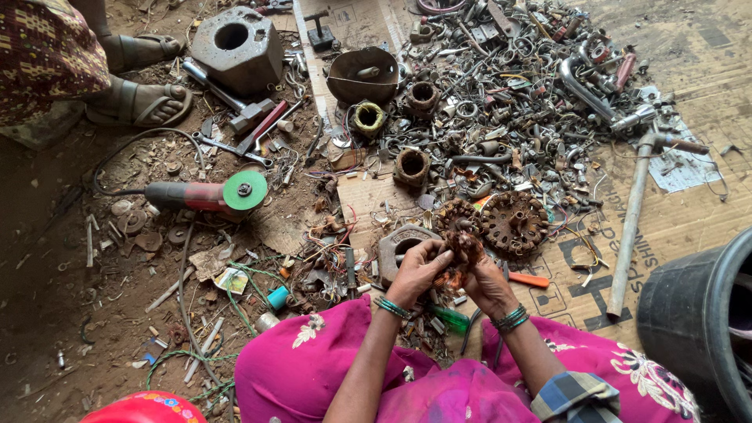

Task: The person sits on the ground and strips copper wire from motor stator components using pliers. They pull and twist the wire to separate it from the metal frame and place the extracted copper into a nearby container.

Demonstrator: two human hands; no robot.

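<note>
Copper-wound motor stator [464,244], rusty and round, sits between both my hands just above my lap, over the cardboard sheet [681,219]. Left hand [417,270] grips its near-left edge, fingers curled over the rim. Right hand [487,283] clamps the lower right side, thumb against the frayed winding strands. Both hands closed on it, nothing loose.

My read: I'm stripping the copper out of the core. Best to keep the left hand as the fixed brace and pull strands with the right in line with the slots, not across them, or the wire snaps short. Sharp lamination edges are a likely cut risk for bare fingers.

Just beyond it lies a second stator [514,223] flat on the cardboard, touching or nearly so. Orange-handled tool [526,279] lies just right of my right wrist, green-handled one [450,317] near my knees. Scrap metal pile [509,102] spreads further out. Angle grinder [207,196] with green disc lies well to the left on the dirt. Black tub [697,313] stands at far right.
</note>
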